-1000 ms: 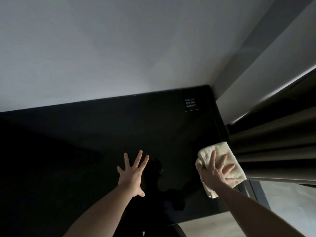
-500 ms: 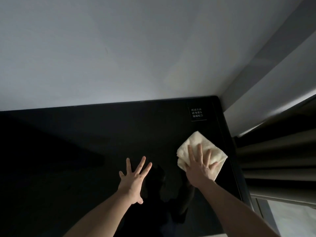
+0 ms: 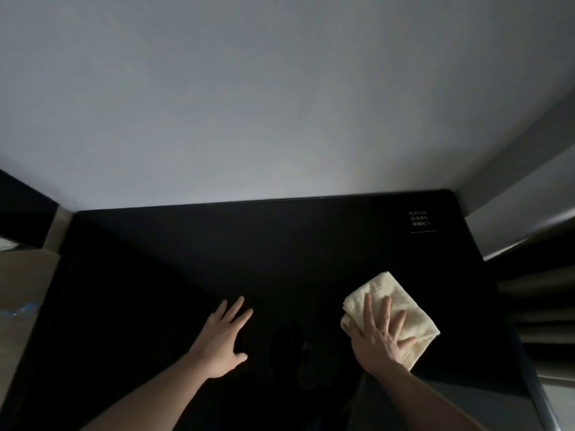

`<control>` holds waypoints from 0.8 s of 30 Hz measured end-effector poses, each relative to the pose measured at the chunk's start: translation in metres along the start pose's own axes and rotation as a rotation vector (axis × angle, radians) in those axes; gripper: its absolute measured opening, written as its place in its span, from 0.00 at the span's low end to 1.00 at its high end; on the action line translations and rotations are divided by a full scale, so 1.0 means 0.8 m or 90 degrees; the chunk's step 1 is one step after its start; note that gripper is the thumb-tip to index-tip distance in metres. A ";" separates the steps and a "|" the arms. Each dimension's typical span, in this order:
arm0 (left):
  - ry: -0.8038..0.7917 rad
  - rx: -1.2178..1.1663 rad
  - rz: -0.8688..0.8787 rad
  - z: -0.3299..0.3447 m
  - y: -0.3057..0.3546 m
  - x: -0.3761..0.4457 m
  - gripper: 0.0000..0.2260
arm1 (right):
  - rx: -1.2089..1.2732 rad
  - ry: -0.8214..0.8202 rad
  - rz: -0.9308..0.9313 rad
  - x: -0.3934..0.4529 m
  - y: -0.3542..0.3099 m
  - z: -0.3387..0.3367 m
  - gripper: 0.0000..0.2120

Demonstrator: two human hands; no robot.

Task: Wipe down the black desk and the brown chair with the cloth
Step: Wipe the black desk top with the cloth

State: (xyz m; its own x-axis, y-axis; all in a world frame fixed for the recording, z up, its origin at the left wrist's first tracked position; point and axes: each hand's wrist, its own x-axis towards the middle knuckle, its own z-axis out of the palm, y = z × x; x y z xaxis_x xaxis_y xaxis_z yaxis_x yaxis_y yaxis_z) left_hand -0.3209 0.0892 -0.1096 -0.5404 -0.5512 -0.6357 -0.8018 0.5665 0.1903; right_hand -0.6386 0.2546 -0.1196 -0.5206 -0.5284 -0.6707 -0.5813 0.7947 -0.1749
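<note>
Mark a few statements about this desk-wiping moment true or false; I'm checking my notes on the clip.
1. The right hand presses flat on the cream cloth. True.
2. The left hand holds a second cloth. False: it is empty, fingers spread over the black desk.
3. The cloth lies on the desk's right part. True.
4. The white-lettered label sits at the desk's near left corner. False: far right corner.

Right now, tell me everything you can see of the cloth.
The cloth is pale cream, terry-like, folded into a rough, rumpled square. It lies flat on the right part of the black desk, inside its right edge. The right hand presses on its near half, palm down, fingers spread. Nothing else touches it.
</note>
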 end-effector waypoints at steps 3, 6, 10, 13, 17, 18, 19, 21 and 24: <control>0.009 0.003 -0.056 0.013 -0.106 -0.049 0.45 | -0.004 0.000 -0.034 -0.022 -0.090 0.043 0.39; 0.004 -0.006 -0.142 0.024 -0.200 -0.098 0.45 | -0.027 -0.027 -0.076 -0.051 -0.186 0.089 0.40; -0.027 -0.062 -0.201 0.042 -0.287 -0.150 0.48 | -0.031 -0.058 -0.111 -0.079 -0.262 0.118 0.38; -0.037 -0.120 -0.202 0.047 -0.309 -0.159 0.49 | -0.030 -0.062 -0.121 -0.085 -0.260 0.104 0.40; -0.020 -0.169 -0.205 0.046 -0.310 -0.151 0.50 | -0.058 -0.007 -0.118 -0.087 -0.238 0.070 0.43; -0.016 -0.171 -0.211 0.046 -0.307 -0.148 0.50 | -0.068 0.006 -0.118 -0.086 -0.236 0.062 0.41; -0.013 -0.172 -0.218 0.047 -0.303 -0.146 0.50 | -0.075 0.010 -0.120 -0.082 -0.236 0.057 0.40; -0.007 -0.174 -0.235 0.049 -0.296 -0.141 0.52 | -0.058 0.003 -0.114 -0.068 -0.235 0.061 0.41; 0.000 -0.181 -0.245 0.051 -0.288 -0.136 0.54 | -0.014 0.015 -0.054 -0.041 -0.234 0.086 0.43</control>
State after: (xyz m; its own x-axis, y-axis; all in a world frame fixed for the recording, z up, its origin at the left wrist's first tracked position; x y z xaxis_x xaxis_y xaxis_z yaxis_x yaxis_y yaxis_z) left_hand -0.0673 0.0436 -0.1145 -0.1908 -0.6882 -0.6999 -0.9816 0.1312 0.1385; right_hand -0.4696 0.1433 -0.1145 -0.4832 -0.6011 -0.6365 -0.6377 0.7398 -0.2146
